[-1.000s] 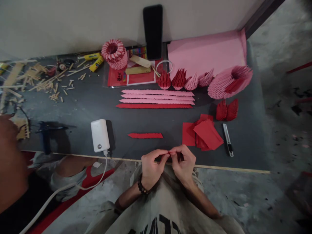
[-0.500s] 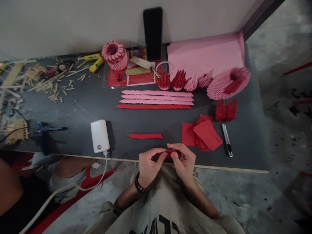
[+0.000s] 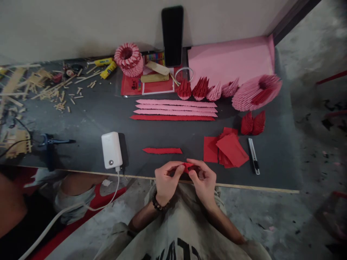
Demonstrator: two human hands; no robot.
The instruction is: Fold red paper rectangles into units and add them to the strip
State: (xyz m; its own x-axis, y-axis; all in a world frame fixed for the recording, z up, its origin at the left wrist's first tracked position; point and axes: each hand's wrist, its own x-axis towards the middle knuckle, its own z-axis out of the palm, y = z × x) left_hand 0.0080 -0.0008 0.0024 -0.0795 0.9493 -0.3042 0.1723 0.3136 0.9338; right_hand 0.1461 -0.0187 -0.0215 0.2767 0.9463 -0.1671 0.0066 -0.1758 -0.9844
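Note:
Between my two hands, over the table's front edge, is a small folded piece of red paper (image 3: 187, 167). My left hand (image 3: 167, 180) pinches its left side between thumb and fingers. The thumb and index finger of my right hand (image 3: 203, 178) grip its right side. Just beyond them lies a short red folded-paper strip (image 3: 162, 150). To the right is a loose pile of red paper rectangles (image 3: 230, 148). Farther back, several long pink folded strips (image 3: 176, 109) lie parallel with a long red strip (image 3: 173, 118).
A white power bank (image 3: 111, 150) with a cable stands left, a utility knife (image 3: 254, 156) right. Folded-paper pieces (image 3: 200, 88), a pink ring-shaped paper model (image 3: 256, 94) and a phone (image 3: 172, 36) are at the back. Wood scraps (image 3: 35, 86) cover the far left; a person sits lower left.
The red paper between my fingers has turned a little and shows more of its face. My left thumb has shifted up slightly. The rest stays put apart from a small camera shift.

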